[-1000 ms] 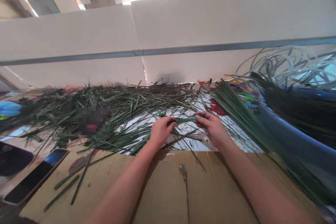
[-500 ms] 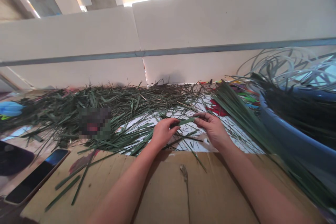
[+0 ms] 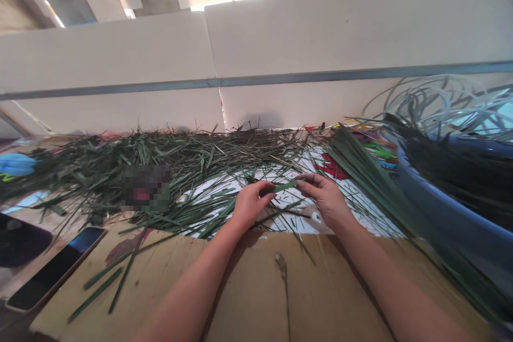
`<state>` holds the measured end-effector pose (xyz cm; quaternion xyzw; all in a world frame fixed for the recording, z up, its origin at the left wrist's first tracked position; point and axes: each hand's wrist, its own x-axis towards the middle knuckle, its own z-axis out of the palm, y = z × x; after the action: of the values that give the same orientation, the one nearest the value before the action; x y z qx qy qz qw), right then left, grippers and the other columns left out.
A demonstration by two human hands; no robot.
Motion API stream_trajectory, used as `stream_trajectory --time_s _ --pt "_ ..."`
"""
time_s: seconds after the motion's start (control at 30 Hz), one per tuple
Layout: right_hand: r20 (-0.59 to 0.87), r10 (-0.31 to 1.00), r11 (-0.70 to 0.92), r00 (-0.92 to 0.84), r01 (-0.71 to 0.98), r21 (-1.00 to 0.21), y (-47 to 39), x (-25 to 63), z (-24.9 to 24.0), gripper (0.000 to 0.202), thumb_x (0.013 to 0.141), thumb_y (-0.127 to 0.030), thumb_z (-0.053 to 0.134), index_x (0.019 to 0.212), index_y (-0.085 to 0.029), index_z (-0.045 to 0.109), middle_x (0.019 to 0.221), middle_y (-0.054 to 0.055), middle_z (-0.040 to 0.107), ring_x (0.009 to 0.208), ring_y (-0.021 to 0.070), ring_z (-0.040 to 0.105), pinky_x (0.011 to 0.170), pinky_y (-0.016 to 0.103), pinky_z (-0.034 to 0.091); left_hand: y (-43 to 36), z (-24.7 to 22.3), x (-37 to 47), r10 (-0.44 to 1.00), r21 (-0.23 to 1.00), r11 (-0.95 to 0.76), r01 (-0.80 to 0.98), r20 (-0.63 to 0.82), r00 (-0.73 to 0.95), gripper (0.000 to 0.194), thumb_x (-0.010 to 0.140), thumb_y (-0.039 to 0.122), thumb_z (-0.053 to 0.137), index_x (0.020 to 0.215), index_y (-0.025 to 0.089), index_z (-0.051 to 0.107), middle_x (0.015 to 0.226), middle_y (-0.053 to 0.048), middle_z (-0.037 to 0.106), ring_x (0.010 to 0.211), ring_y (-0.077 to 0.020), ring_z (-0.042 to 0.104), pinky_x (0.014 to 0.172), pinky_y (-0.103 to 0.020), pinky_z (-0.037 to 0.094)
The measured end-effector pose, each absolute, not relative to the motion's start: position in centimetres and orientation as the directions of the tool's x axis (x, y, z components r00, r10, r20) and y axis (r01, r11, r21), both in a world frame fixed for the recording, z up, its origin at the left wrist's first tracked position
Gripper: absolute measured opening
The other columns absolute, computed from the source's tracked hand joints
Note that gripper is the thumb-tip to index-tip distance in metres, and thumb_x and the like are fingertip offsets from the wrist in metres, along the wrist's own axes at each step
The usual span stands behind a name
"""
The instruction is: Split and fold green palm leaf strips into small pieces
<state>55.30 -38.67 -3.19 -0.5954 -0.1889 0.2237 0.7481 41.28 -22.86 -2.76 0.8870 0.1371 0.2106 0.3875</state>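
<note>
Leaf strip point(image 3: 285, 186), one: ends pinched in your left hand point(image 3: 251, 203) and right hand point(image 3: 325, 199); probably light, bendy, easily split; grip ends flat.

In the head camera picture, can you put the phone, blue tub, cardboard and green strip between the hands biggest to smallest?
1. Cardboard
2. Blue tub, cut off at the right edge
3. Phone
4. Green strip, its ends hidden
</note>
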Motion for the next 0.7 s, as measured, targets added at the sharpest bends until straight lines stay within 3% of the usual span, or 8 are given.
stream_trajectory --time_s 0.7 --pt "0.076 0.559 0.172 0.825 -0.026 -0.985 -38.87 54.95 -2.77 0.04 0.058 -0.046 0.089 0.086 -0.022 0.076 0.084 0.003 0.071 0.079 0.0177 0.061 0.067 0.028 0.045 -22.88 -2.58 41.42 0.412 0.742 -0.668 0.053 0.309 0.857 0.016 0.083 0.021 0.068 0.098 0.023 0.072 0.1 -0.002 0.074 0.096 -0.0203 0.066 0.087 -0.032 0.049"
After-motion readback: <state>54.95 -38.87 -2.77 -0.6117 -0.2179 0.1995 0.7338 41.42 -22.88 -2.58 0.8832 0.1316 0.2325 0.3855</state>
